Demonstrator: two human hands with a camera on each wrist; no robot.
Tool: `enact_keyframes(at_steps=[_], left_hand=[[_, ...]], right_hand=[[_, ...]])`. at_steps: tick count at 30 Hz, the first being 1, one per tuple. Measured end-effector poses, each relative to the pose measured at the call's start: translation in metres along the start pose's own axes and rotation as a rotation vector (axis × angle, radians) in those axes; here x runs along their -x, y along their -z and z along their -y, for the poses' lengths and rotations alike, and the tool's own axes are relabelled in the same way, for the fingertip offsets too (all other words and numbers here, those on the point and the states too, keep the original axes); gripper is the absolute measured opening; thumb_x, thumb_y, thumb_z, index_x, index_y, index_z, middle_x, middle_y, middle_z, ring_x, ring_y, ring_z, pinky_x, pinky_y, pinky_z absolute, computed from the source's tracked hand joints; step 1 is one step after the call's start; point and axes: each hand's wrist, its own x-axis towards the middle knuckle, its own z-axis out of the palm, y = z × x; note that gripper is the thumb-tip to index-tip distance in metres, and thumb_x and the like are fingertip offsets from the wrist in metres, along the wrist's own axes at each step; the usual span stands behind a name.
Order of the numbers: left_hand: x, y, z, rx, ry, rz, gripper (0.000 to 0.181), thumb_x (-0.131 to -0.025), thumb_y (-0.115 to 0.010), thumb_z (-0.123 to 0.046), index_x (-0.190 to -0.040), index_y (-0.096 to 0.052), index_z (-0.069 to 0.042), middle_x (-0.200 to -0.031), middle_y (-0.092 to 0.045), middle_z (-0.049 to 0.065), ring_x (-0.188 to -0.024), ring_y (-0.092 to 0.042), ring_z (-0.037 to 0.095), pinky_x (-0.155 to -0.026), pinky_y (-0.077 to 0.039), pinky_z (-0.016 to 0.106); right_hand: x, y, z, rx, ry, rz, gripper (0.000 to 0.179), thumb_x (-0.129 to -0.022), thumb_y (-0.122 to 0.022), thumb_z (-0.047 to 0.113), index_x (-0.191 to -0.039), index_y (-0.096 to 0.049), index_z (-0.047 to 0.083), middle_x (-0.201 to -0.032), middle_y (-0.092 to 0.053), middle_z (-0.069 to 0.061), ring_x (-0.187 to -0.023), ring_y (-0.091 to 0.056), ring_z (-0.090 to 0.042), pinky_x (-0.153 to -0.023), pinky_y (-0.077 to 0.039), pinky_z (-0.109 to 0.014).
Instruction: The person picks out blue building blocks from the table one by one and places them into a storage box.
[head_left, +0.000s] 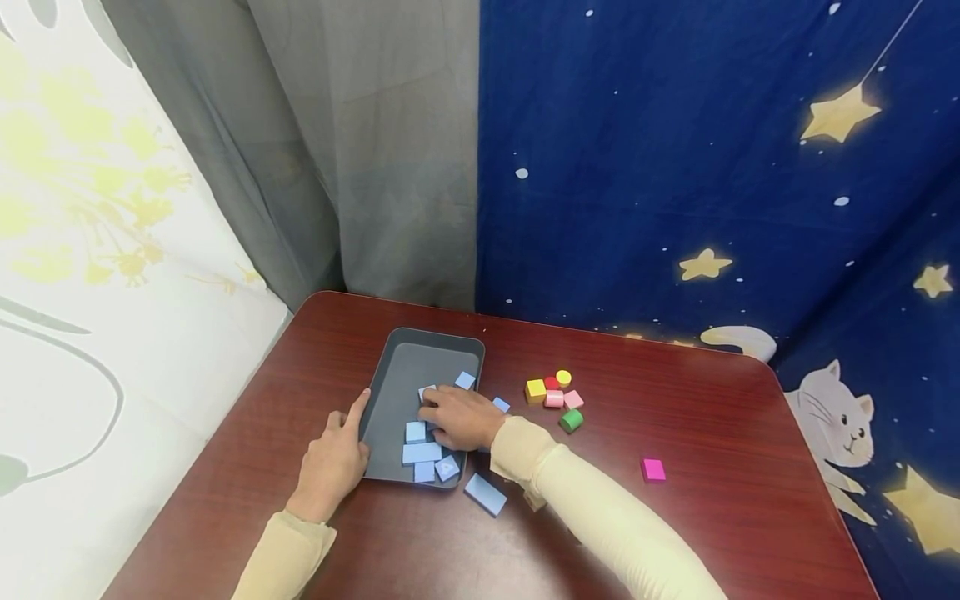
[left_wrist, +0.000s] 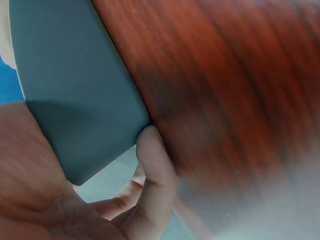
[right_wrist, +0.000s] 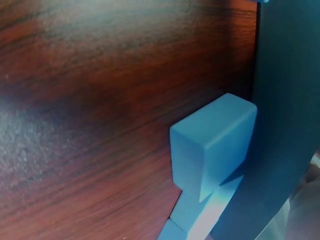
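A shallow dark grey tray [head_left: 405,358] lies on the table, with several light blue blocks [head_left: 422,452] in its right and near parts. My left hand [head_left: 333,462] holds the tray at its left side, index finger along the rim. In the left wrist view, a bent finger [left_wrist: 155,170] meets the bottom edge of the tray wall [left_wrist: 85,90]. My right hand [head_left: 465,417] reaches over the tray's right wall, fingers bent down among the blue blocks. Its fingertips are partly hidden, and I cannot tell whether they pinch a block.
Outside the tray lie a long blue block [head_left: 486,495] and blue blocks [right_wrist: 212,142] against the right wall. Further right are yellow [head_left: 536,392], red, pink and green pieces [head_left: 572,420], plus a magenta block [head_left: 653,471]. Curtains [head_left: 405,167] hang behind the table [head_left: 712,417].
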Motion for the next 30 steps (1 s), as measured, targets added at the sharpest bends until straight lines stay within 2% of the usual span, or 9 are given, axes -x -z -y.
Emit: enact_keyframes(at_steps=[10, 15, 18, 25, 30], left_hand=[[0.000, 0.000, 0.000, 0.003, 0.005, 0.003, 0.087, -0.097, -0.067, 0.001, -0.173, -0.030, -0.018, -0.135, -0.056, 0.036, -0.050, -0.049, 0.024, -0.049, -0.047, 0.042], [0.001, 0.000, 0.000, 0.002, 0.007, 0.005, 0.087, -0.097, -0.067, 0.002, -0.173, -0.030, -0.018, -0.135, -0.056, 0.035, -0.049, -0.048, 0.024, -0.049, -0.046, 0.041], [0.001, 0.000, 0.000, 0.004, 0.001, 0.000, 0.087, -0.097, -0.067, 0.002, -0.173, -0.030, -0.018, -0.134, -0.056, 0.035, -0.049, -0.048, 0.024, -0.049, -0.046, 0.041], [0.002, 0.001, 0.000, 0.006, -0.007, -0.009, 0.087, -0.096, -0.067, 0.003, -0.172, -0.031, -0.017, -0.133, -0.056, 0.035, -0.049, -0.047, 0.024, -0.049, -0.046, 0.041], [0.002, 0.002, -0.001, 0.002, -0.012, -0.006, 0.086, -0.096, -0.066, 0.003, -0.172, -0.031, -0.017, -0.132, -0.057, 0.035, -0.048, -0.048, 0.024, -0.049, -0.046, 0.041]], right_hand=[[0.004, -0.004, -0.002, -0.009, -0.012, -0.032, 0.030, -0.103, -0.075, 0.029, -0.133, -0.075, 0.022, -0.128, -0.063, -0.001, -0.107, -0.060, -0.015, -0.091, -0.053, -0.027], [0.005, -0.003, -0.002, -0.014, -0.002, -0.025, 0.032, -0.106, -0.072, 0.030, -0.136, -0.074, 0.023, -0.130, -0.064, -0.001, -0.109, -0.060, -0.015, -0.094, -0.053, -0.026], [0.006, 0.000, -0.003, -0.033, 0.001, -0.021, 0.032, -0.108, -0.069, 0.030, -0.139, -0.073, 0.023, -0.133, -0.066, -0.001, -0.113, -0.059, -0.015, -0.099, -0.051, -0.026], [0.016, 0.010, -0.011, -0.037, -0.024, -0.045, 0.033, -0.110, -0.066, 0.032, -0.142, -0.070, 0.027, -0.135, -0.065, 0.000, -0.115, -0.058, -0.014, -0.096, -0.053, -0.025], [0.025, 0.017, -0.022, -0.060, -0.039, -0.079, 0.034, -0.110, -0.067, 0.032, -0.142, -0.070, 0.023, -0.139, -0.064, -0.004, -0.117, -0.057, -0.018, -0.099, -0.053, -0.026]])
